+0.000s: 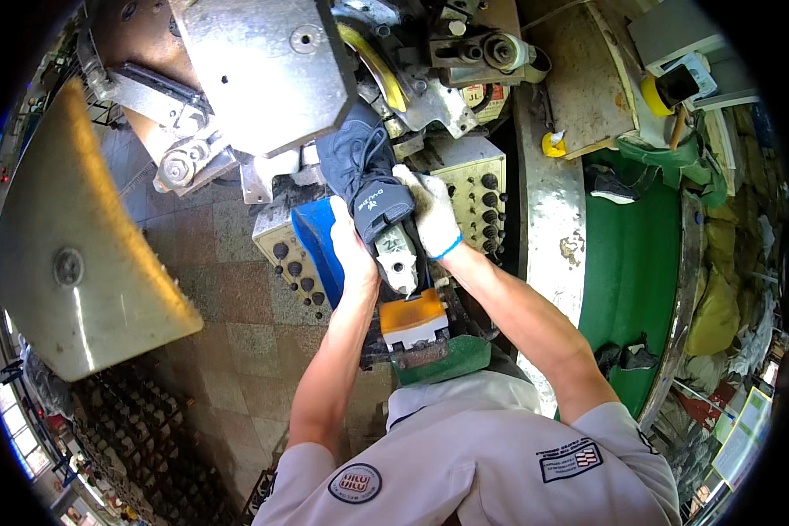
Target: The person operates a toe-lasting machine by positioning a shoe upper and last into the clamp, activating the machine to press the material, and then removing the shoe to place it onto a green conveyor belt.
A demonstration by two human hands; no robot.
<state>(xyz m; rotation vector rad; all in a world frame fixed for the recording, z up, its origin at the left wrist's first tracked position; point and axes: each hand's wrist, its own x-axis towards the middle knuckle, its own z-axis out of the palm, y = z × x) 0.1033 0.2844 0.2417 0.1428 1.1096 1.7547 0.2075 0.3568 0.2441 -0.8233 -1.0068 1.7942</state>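
A dark lace-up shoe upper [366,167] is stretched over a pale last [398,263], whose holed end sticks out of the shoe's heel toward me. My left hand [352,249], with no glove that I can make out, presses along the shoe's left side near the heel. On the other side, my right hand [430,210] in a white knit glove with a blue cuff edge grips the shoe by its collar. The toe points away and is partly hidden beneath the metal machine head [263,66]. Just below the last sits an amber pad [412,310] on a white block.
Control boxes with black knobs [478,197] flank the work. A large clear shield [66,237] stands at left, near racks of dark items [149,430]. At right runs a green conveyor belt [627,263] carrying dark shoes [612,186], beside a metal rail [552,237].
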